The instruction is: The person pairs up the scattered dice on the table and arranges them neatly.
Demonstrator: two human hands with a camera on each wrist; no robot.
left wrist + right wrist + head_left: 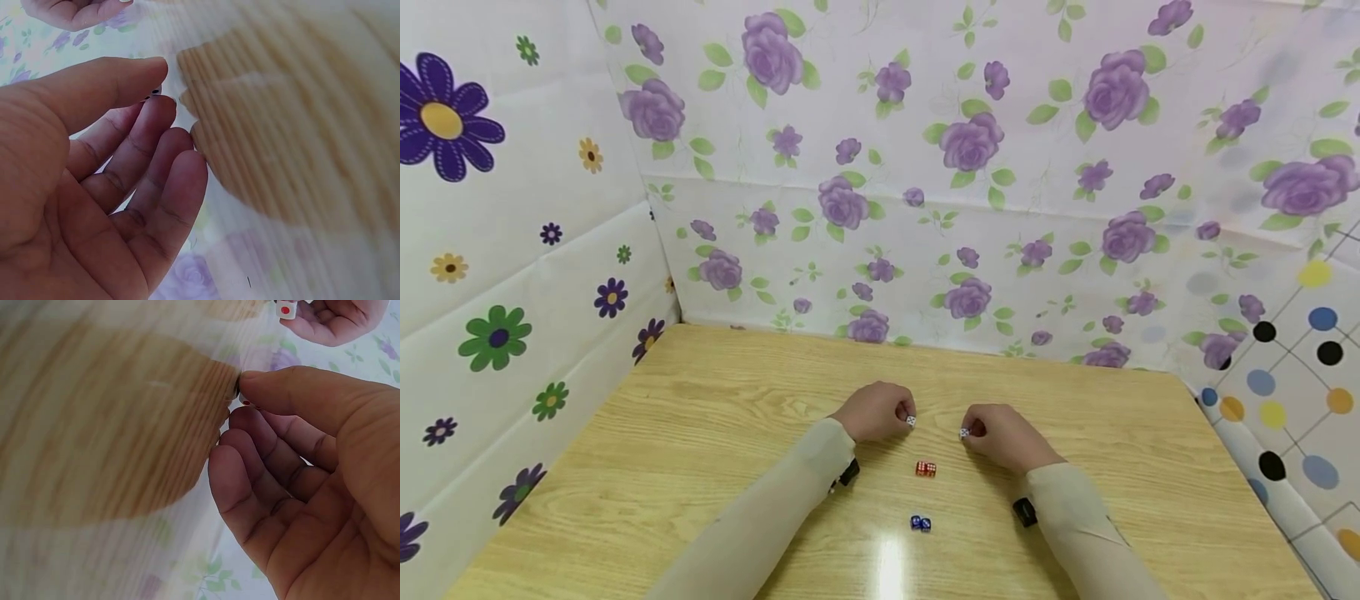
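My left hand [876,412] pinches a white die [911,422] between thumb and fingertips, low over the wooden table. In the left wrist view only a sliver of that die [154,93] shows past the thumb. A short way to the right, my right hand [1006,437] pinches another white die [964,433]; in the right wrist view it is mostly hidden behind the thumb, with a red dot visible. The two hands face each other with a gap between them. Nearer to me, two red dice [926,469] lie side by side, and closer still are two blue dice [921,523].
The wooden table [737,400] carries the dice. Flowered cloth [917,250] rises along its back edge, with more patterned cloth on the left and right sides. A black band [1024,512] sits at the right wrist, another at the left wrist [849,472].
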